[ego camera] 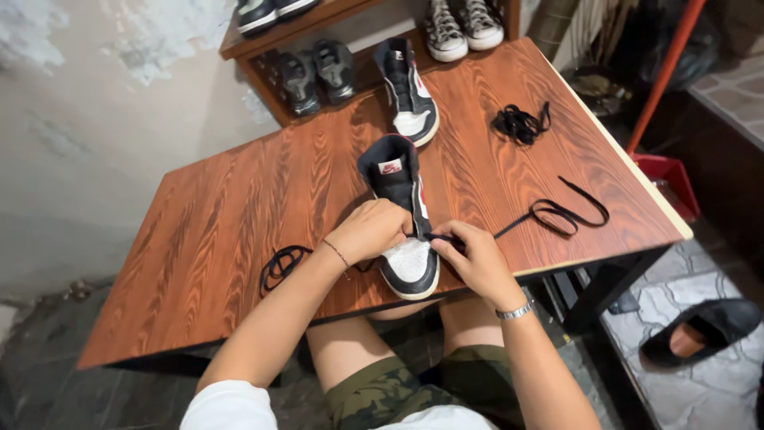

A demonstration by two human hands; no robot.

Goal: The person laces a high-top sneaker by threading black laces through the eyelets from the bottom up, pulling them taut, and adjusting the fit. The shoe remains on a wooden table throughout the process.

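Observation:
A black, white and red high-top sneaker (395, 179) stands on the wooden table (239, 199), toe toward me. My left hand (368, 229) rests on its left side near the lowest eyelets, fingers curled on the shoe. My right hand (471, 256) pinches a black shoelace (557, 213) at the shoe's right side. The lace trails right across the table in a loop. Its other end lies coiled (280, 264) to the left of my left forearm.
A second matching sneaker (410, 91) stands farther back, with a bundled black lace (519, 123) to its right. A low wooden shelf (270, 36) behind the table holds several shoes. A black shoe (700, 330) lies on the stone floor at the right, near a red dustpan (668, 179).

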